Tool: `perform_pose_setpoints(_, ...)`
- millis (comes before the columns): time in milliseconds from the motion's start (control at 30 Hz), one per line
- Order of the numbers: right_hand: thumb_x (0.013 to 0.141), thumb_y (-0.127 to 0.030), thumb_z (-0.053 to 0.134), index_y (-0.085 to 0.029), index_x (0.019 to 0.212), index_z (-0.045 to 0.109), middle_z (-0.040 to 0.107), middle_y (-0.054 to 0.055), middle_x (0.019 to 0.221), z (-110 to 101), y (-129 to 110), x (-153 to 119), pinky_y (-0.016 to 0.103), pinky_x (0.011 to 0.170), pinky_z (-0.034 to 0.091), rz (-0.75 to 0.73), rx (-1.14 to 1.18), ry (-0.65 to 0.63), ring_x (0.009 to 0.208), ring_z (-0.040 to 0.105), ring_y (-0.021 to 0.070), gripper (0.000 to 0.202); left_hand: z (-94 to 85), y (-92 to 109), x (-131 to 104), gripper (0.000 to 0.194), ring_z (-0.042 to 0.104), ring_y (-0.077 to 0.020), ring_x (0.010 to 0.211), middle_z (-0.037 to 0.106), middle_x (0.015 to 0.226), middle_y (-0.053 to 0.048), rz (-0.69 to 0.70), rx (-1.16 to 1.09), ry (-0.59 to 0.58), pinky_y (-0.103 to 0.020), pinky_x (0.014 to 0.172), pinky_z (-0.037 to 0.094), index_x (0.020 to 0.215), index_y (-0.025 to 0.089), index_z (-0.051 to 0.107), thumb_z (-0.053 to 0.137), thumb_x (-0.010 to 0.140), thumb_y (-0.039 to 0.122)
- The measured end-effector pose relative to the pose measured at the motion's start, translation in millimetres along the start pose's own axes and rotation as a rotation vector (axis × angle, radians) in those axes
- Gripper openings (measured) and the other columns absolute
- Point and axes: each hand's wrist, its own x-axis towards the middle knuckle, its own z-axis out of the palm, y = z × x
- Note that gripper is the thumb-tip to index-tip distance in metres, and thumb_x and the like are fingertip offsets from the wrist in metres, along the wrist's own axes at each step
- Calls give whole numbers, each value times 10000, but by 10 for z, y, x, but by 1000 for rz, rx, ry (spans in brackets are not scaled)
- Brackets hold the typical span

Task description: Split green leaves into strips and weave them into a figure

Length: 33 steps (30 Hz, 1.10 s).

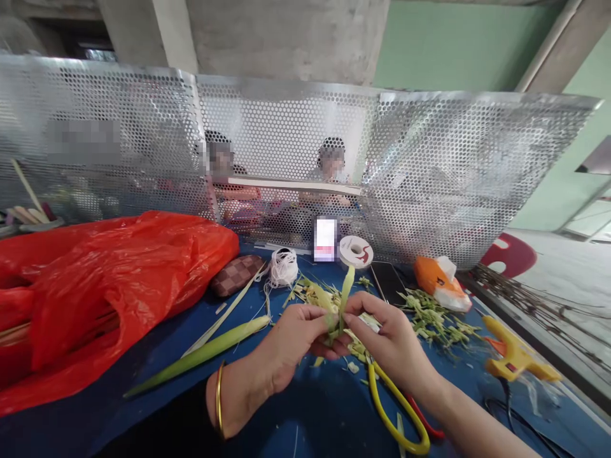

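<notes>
Between my two hands, over the middle of the blue table, are pale green leaf strips (347,289). My left hand (305,331) pinches their base, with its fingers curled beneath. From the right, my right hand (382,327) has its thumb and fingertips closed on the upright strip. Below my right wrist lie scissors with yellow handles (375,388), their blades partly hidden by leaf scraps and my hand. A long green leaf (200,356) rests on the table left of my left hand. Cut leaf scraps (305,291) lie behind and under my hands.
A red plastic bag (143,273) covers the left side. Behind stand a checkered pouch (237,275), white string (283,267), a ribbon spool (356,252) and a dark phone (388,282). At right are tissues (442,283), green clippings (429,318) and a yellow glue gun (515,356). People sit beyond the perforated screen (286,121).
</notes>
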Motion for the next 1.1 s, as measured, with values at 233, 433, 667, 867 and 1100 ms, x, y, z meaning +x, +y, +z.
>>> perform_pose_setpoints(233, 827, -236, 537, -194, 701, 556, 469, -50, 578, 4, 16, 5, 233, 522, 365, 157, 58, -89, 546, 439, 111, 134, -74, 21, 24, 206, 666, -134, 660, 730, 755, -91, -51, -35, -150, -223, 651, 519, 792, 119, 756, 701, 773, 316)
perform_pose_setpoints(433, 817, -246, 555, -198, 736, 546, 430, -77, 523, 27, 54, -13, 221, 471, 298, 238, 53, -114, 483, 376, 92, 95, -117, 31, 31, 175, 674, -144, 695, 728, 765, -85, -71, -54, -217, -225, 677, 520, 798, 126, 756, 731, 750, 293)
perform_pose_setpoints(667, 773, -184, 540, -206, 771, 539, 396, -83, 534, 98, 72, -47, 223, 487, 311, 238, -32, -45, 494, 404, 100, 23, -87, -21, 20, 171, 643, -129, 675, 705, 749, -60, -30, 42, -96, -222, 644, 496, 857, 143, 762, 697, 752, 260)
perform_pose_setpoints(867, 832, -181, 512, -198, 867, 609, 561, -22, 651, 12, -4, -5, 249, 575, 433, 182, 132, -126, 614, 552, 141, 105, -74, -15, 24, 191, 607, -103, 624, 667, 727, -39, -63, -11, -80, -201, 587, 458, 779, 123, 743, 724, 730, 307)
perform_pose_setpoints(1100, 830, -199, 654, -227, 890, 710, 616, 62, 1017, -160, 8, 75, 323, 844, 487, -107, 225, -168, 949, 616, 201, 87, -100, -9, 52, 248, 622, -120, 630, 690, 732, -61, -100, -38, -22, -221, 601, 468, 786, 118, 739, 740, 715, 356)
